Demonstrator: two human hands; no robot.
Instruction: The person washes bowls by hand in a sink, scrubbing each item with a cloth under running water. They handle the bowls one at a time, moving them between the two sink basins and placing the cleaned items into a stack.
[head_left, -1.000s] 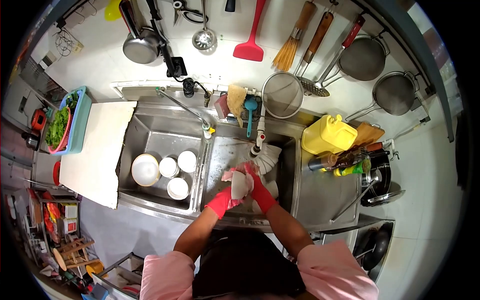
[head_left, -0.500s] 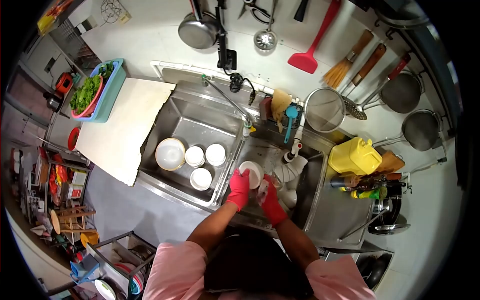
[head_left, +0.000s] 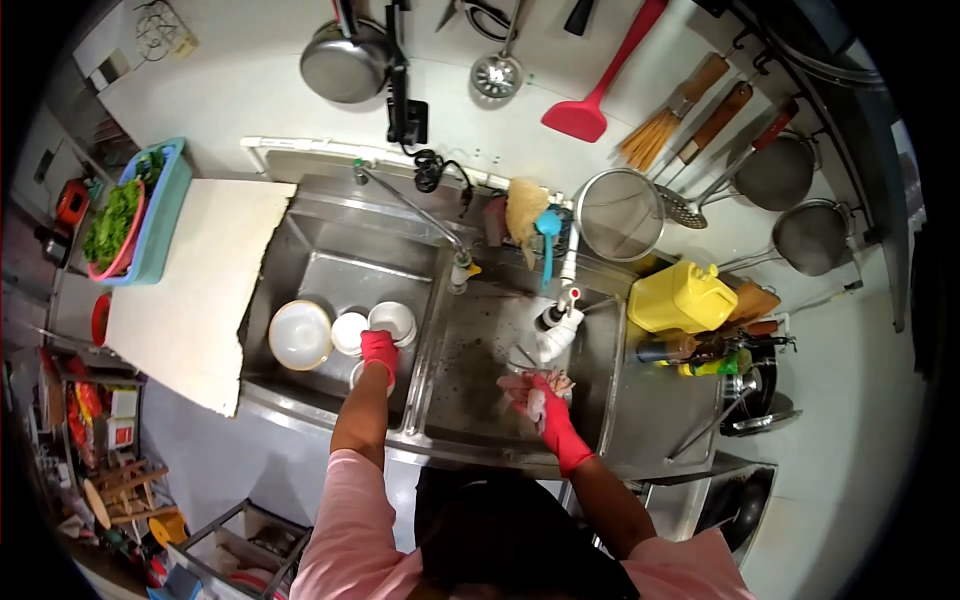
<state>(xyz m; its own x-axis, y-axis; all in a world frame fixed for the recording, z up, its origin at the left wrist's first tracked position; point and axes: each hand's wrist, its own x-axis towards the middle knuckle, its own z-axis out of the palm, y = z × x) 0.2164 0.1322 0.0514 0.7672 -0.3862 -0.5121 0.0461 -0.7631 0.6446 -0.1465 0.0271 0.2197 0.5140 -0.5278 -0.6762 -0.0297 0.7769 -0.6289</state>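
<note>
My left hand [head_left: 379,352], in a red glove, grips the near rim of a white bowl [head_left: 392,320] in the left basin. White bowls [head_left: 349,332] stand beside it, one partly hidden behind my left wrist, and a larger bowl with a tan rim [head_left: 300,335] is at their left. Low in the right basin [head_left: 470,370], my red-gloved right hand [head_left: 548,405] is closed on a pale, crumpled cloth [head_left: 537,404]. White dishes [head_left: 558,337] lie just beyond it, partly under the drain pipe.
A faucet [head_left: 420,215] reaches over the divider. A white board [head_left: 195,290] covers the left counter, near a blue basket [head_left: 165,215] of greens. A yellow jug [head_left: 680,298] and bottles [head_left: 665,348] stand on the right. Utensils and strainers [head_left: 620,214] hang along the wall.
My left hand has carried the white bowl from the right basin to the bowls in the left basin. My right hand remains in the right basin. The camera view has shifted.
</note>
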